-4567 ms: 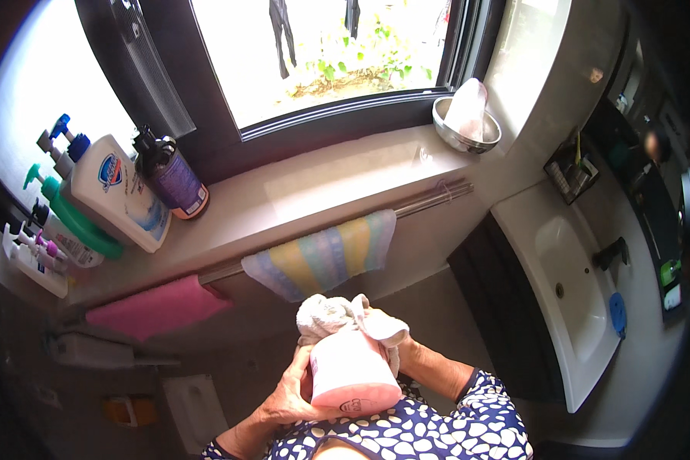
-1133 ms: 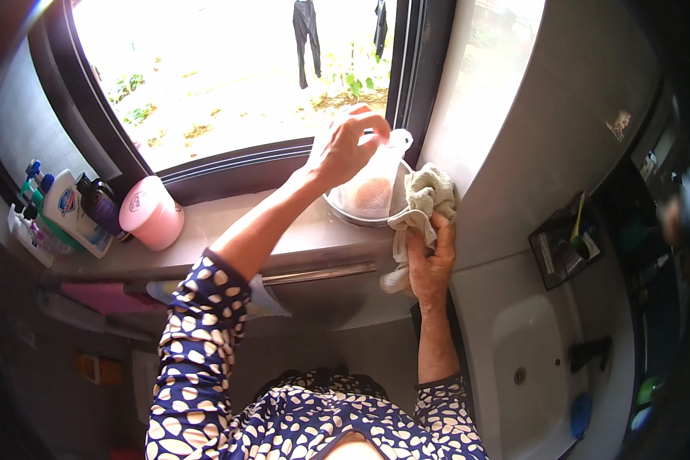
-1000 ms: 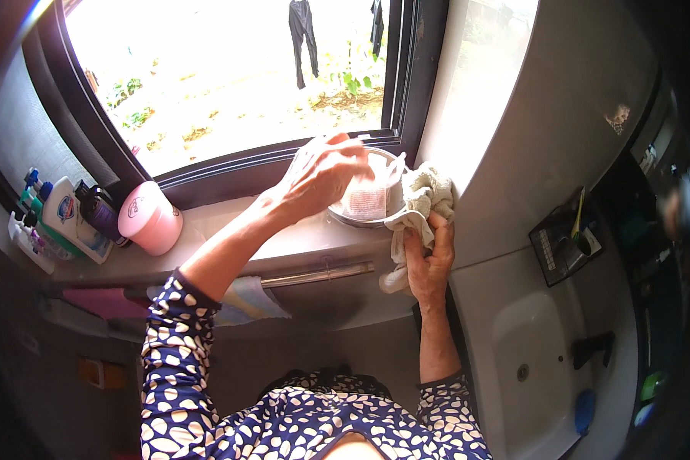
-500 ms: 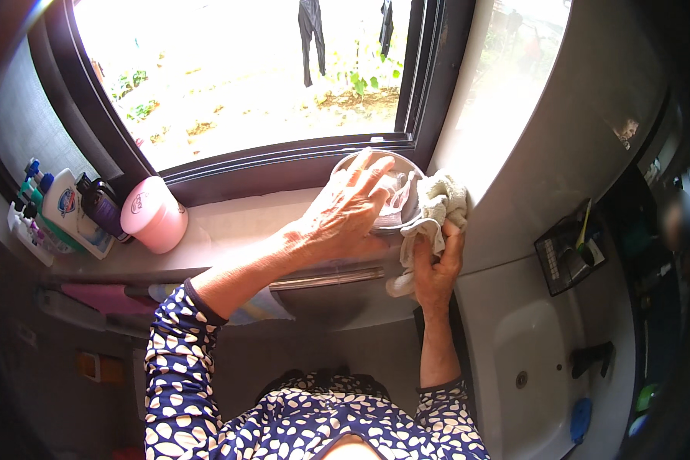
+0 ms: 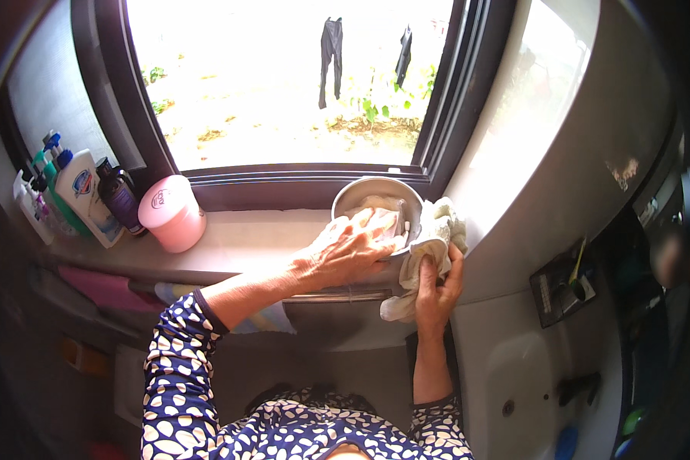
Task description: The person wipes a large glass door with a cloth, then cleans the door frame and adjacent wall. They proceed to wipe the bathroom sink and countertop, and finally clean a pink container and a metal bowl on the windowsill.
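Observation:
On the windowsill stands a round metal bowl (image 5: 369, 186) with a pale, crumpled clear plastic packet (image 5: 392, 208) and small white-tipped pieces inside. My left hand (image 5: 349, 244) reaches over the bowl's near rim, its fingers curled down onto the packet; the fingertips are partly hidden. Just right of the bowl, my right hand (image 5: 438, 295) is closed around a bunched off-white cloth (image 5: 439, 230). Thumb and fingers pinch the cloth, which touches the bowl's right rim, and one end hangs below the sill's edge.
A pink round tub (image 5: 173, 215) and several pump bottles (image 5: 82, 198) line the sill's left end. Under the sill is a rail (image 5: 337, 297) with hanging towels. At right are a white washbasin (image 5: 514, 376), a black tap (image 5: 579, 389) and a dark tray (image 5: 563, 284).
My left hand has lowered into the bowl, its spread fingers now curling onto the packet. The right hand still holds the cloth beside the bowl. The whole view has shifted slightly.

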### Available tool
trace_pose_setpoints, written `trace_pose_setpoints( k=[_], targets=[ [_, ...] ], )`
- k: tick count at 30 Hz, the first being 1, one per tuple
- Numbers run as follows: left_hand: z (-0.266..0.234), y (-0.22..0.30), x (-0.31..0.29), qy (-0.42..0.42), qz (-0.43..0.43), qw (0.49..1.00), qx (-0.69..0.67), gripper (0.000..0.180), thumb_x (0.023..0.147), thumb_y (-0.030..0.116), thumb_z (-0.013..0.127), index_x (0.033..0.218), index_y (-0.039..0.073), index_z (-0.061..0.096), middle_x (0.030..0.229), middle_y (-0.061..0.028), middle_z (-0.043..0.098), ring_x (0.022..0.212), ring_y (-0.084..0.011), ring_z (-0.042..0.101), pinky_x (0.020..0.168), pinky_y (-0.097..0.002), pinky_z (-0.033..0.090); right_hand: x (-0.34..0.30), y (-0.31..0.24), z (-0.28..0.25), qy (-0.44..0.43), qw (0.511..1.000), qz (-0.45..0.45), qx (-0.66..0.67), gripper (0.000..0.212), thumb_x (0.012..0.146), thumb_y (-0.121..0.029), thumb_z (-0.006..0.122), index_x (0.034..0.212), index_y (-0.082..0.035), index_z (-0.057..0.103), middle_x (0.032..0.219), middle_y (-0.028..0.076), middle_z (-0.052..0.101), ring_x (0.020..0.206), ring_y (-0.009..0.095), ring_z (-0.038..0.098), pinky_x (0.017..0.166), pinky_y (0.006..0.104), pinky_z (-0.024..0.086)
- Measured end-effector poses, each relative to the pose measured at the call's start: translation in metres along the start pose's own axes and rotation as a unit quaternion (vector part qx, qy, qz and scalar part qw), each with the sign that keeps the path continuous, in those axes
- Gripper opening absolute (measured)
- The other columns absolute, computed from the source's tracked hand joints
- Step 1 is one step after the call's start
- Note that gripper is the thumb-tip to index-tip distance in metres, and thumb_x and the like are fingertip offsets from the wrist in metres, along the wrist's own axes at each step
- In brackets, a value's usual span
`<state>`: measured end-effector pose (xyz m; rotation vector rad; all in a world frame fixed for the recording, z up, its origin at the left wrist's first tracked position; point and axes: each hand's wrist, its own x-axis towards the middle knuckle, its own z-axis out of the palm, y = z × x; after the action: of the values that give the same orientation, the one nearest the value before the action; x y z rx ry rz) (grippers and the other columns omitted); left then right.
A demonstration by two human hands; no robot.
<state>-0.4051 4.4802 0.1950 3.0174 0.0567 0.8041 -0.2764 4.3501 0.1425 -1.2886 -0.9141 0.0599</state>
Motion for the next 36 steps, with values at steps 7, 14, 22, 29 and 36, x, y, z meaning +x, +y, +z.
trace_pose_setpoints(
  k=[7, 14, 22, 29, 36],
  targets=[
    [-0.028, 0.032, -0.021, 0.094, 0.008, 0.993, -0.065, 0.046, 0.070, 0.016, 0.064, 0.111, 0.000, 0.052, 0.110, -0.0187, 0.052, 0.098, -0.0355, 0.054, 0.073, -0.0399, 0.052, -0.014, -0.008, 0.026, 0.080, 0.992, -0.039, 0.094, 0.041, 0.089, -0.015, 0.048, 0.125, 0.003, 0.039, 0.120, 0.013, 0.046, 0.107, 0.020, 0.047, 0.093, 0.0332, 0.037],
    [-0.036, 0.045, -0.067, 0.090, 0.026, 0.994, -0.065, 0.046, 0.072, 0.019, 0.066, 0.115, 0.012, 0.053, 0.125, -0.0138, 0.047, 0.108, -0.0377, 0.051, 0.082, -0.0417, 0.051, 0.019, -0.042, 0.050, 0.051, 0.869, 0.230, 0.435, 0.036, 0.085, -0.023, 0.049, 0.112, 0.000, 0.050, 0.100, 0.009, 0.056, 0.093, 0.019, 0.056, 0.083, 0.0309, 0.045],
    [-0.069, 0.027, -0.106, 0.101, 0.010, 0.983, -0.151, 0.046, 0.069, 0.017, 0.066, 0.111, 0.004, 0.052, 0.119, -0.0183, 0.050, 0.108, -0.0367, 0.051, 0.075, -0.0401, 0.053, -0.091, -0.044, 0.093, 0.114, 0.946, -0.297, -0.061, 0.060, 0.077, -0.023, 0.055, 0.124, 0.008, 0.036, 0.127, 0.023, 0.038, 0.118, 0.035, 0.041, 0.098, 0.0475, 0.035],
    [-0.080, 0.037, -0.148, 0.114, 0.142, 0.980, -0.081, 0.042, 0.072, 0.017, 0.061, 0.111, 0.007, 0.051, 0.124, -0.0149, 0.048, 0.106, -0.0344, 0.053, 0.074, -0.0370, 0.054, -0.073, -0.060, 0.087, 0.130, 0.947, 0.098, 0.277, 0.051, 0.089, -0.037, 0.042, 0.123, 0.001, 0.043, 0.120, 0.017, 0.048, 0.110, 0.027, 0.048, 0.093, 0.0403, 0.041],
    [-0.077, 0.023, -0.160, 0.159, 0.096, 0.973, -0.135, 0.042, 0.072, 0.015, 0.061, 0.112, 0.009, 0.052, 0.122, -0.0143, 0.051, 0.106, -0.0369, 0.054, 0.079, -0.0388, 0.053, -0.132, -0.066, 0.134, 0.115, 0.966, 0.011, 0.233, 0.056, 0.092, -0.042, 0.039, 0.134, -0.006, 0.031, 0.130, 0.016, 0.042, 0.118, 0.024, 0.043, 0.099, 0.0389, 0.036]
  ],
)
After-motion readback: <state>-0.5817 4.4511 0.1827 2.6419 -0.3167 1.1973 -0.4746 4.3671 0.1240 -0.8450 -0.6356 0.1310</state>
